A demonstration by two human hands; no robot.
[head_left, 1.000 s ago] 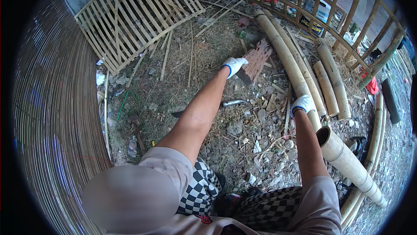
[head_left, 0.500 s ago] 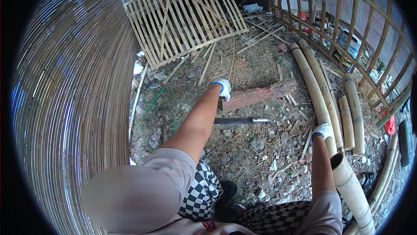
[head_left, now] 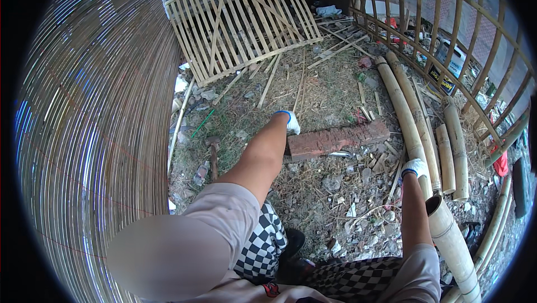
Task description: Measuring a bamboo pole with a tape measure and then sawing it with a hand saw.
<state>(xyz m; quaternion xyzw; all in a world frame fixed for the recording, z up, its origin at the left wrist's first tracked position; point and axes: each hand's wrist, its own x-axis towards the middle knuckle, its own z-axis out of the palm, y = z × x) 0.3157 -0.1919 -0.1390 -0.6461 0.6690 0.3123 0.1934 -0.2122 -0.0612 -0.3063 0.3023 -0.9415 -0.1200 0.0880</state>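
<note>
My left hand [head_left: 293, 124], in a white glove with a blue cuff, grips the left end of a long, rough, reddish-brown block [head_left: 341, 139] that looks like wood. Its fingertips are partly hidden. A big knife's silver handle [head_left: 341, 153] shows at the block's near edge; the dark blade is covered. My right hand [head_left: 415, 167], gloved too, is closed over the near part of a thick bamboo pole [head_left: 400, 107] lying on the right. Close beside that hand, the hollow end of another thick bamboo pole [head_left: 456, 241] faces up.
A slatted bamboo panel [head_left: 246, 23] leans at the back, and a bamboo fence [head_left: 425, 40] runs along the right. Split-bamboo sheeting [head_left: 106, 118] rises on the left. A hammer [head_left: 212, 154] lies left of my arm. Shorter bamboo pieces [head_left: 445, 157] and rubble cover the right.
The block has come nearer and slightly right with my left hand at its end, and now hides the knife's blade. My right hand stays on the bamboo pole.
</note>
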